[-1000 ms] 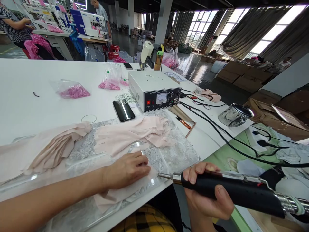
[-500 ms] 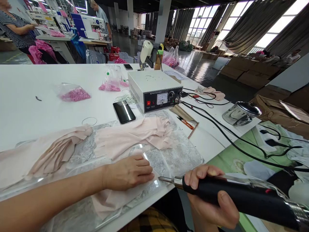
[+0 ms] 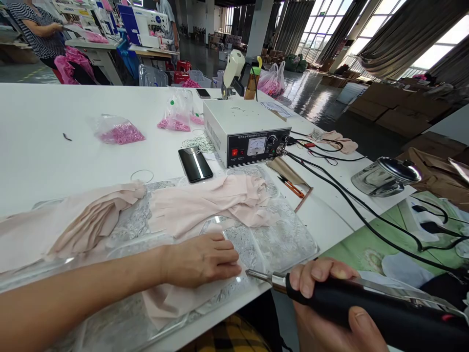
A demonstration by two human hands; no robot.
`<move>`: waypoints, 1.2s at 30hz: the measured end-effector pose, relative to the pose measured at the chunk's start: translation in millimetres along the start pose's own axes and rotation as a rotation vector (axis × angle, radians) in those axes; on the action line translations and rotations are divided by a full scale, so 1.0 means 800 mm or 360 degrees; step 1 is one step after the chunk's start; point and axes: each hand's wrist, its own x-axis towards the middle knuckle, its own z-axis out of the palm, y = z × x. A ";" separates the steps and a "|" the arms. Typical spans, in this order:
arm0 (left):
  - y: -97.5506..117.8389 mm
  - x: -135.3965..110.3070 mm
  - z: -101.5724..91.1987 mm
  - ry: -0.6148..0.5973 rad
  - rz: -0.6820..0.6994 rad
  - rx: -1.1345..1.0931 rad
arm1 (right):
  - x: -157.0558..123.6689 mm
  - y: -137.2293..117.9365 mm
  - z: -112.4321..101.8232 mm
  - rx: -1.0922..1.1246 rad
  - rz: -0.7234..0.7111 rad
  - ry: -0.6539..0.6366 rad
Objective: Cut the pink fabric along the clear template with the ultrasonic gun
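My left hand (image 3: 201, 259) rests on a pale pink fabric piece (image 3: 176, 303) at the table's near edge, its fingers bent and closed together on the cloth. In my right hand (image 3: 330, 293) is a black handheld ultrasonic welder (image 3: 370, 298). My fingers wrap its body, and the thin metal tip points left, close to my left fingertips at the fabric's edge. Whether the tip touches the cloth is too small to tell. Beyond my left hand lies a bunched stack of pale pink fabric (image 3: 208, 203); another fanned stack (image 3: 84, 220) lies to the left.
A white ultrasonic power box (image 3: 256, 142) stands on the table, black cables (image 3: 344, 205) running right. Near it are a phone (image 3: 195, 165), orange snips (image 3: 291, 187), bags of pink bits (image 3: 122, 133) and a lidded glass mug (image 3: 384, 178). A person (image 3: 36, 34) works at the back left.
The whole view has shifted slightly, with the table's things now a little further right. Both hands, the welder and the fabric keep nearly the same places relative to each other.
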 end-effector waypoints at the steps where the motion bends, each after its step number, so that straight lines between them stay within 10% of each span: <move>1: 0.000 0.000 0.000 0.0004 0.0004 0.0003 | 0.001 -0.001 0.000 0.0011 -0.0002 -0.0010; 36: 0.004 0.002 -0.004 0.0058 0.0055 0.0142 | 0.000 -0.007 0.004 -0.0002 -0.0051 -0.0219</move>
